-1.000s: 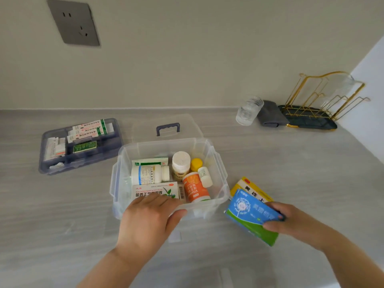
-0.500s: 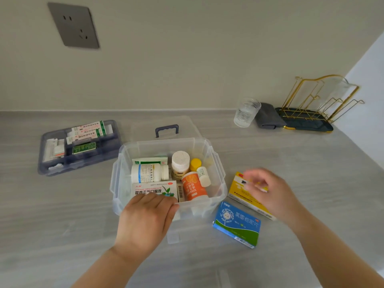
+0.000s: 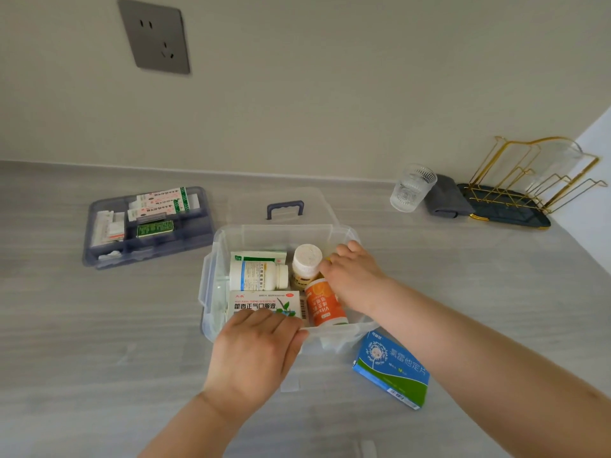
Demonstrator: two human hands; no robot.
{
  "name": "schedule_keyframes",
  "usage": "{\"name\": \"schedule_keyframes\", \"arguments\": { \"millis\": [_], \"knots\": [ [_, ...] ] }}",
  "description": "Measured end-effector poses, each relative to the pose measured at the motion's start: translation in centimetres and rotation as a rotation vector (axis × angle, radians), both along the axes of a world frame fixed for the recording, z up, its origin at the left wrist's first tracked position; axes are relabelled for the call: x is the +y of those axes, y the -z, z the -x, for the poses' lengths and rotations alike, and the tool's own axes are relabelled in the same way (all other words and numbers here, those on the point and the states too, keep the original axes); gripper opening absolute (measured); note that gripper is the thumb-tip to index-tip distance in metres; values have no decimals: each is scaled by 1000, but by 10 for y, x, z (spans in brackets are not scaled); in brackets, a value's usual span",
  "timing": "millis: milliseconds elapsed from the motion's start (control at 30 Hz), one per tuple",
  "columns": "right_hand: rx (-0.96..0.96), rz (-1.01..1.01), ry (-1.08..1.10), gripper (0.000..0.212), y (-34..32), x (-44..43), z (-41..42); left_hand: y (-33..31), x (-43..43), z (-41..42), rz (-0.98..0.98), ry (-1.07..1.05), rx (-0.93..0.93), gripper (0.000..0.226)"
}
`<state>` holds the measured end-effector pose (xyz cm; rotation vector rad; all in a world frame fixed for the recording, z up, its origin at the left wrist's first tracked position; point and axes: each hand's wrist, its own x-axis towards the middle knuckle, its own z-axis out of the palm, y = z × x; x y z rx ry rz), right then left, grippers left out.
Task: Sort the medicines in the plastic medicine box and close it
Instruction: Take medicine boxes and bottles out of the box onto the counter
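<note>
The clear plastic medicine box (image 3: 281, 231) stands open at the centre, its lid with a blue handle (image 3: 285, 209) lying behind it. Inside are a white-green carton (image 3: 264, 304), a white bottle on its side (image 3: 258, 276), a white-capped bottle (image 3: 306, 262) and an orange bottle (image 3: 324, 305). My left hand (image 3: 254, 352) grips the front wall, fingers over the carton. My right hand (image 3: 353, 276) reaches into the box's right rear, fingers curled down; what they hold is hidden. A blue-green carton (image 3: 393, 368) lies on the counter to the right. The yellow carton is out of sight.
A grey-blue divided tray (image 3: 99, 256) with small packets sits at the left rear. At the back right stand a glass (image 3: 411, 188), a folded grey cloth (image 3: 444, 196) and a gold wire rack (image 3: 529, 180) on a dark tray. A wall socket (image 3: 153, 36) is above.
My right hand set the blue-green carton down on the counter, touched the yellow carton, then moved left into the box. The yellow carton has gone from view. My left hand stayed on the front wall.
</note>
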<state>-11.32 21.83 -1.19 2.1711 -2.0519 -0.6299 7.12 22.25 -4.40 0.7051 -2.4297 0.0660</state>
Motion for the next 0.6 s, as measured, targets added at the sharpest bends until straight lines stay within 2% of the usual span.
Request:
{"name": "schedule_keyframes", "arguments": {
  "millis": [100, 167, 267, 367, 433, 533, 600],
  "knots": [
    [-259, 74, 32, 42, -10, 11, 3, -1, 0, 0, -3, 3, -2, 65],
    [-568, 154, 159, 51, -20, 25, 5, -2, 0, 0, -9, 14, -1, 65],
    [-1092, 218, 359, 47, -36, 57, 11, -4, 1, 0, -14, 14, 5, 65],
    [-1390, 144, 418, 45, -42, 97, 20, -5, 2, 0, -25, 31, 19, 65],
    [-1475, -19, 466, 40, -38, 120, 24, -6, 3, 1, -31, 35, 18, 65],
    [-1392, -282, 566, 31, -20, 144, 20, -6, 3, 0, -69, 55, 25, 64],
    [-1268, -254, 540, 26, 1, 151, 9, -7, 3, -2, -90, 63, 12, 60]
  ]
}}
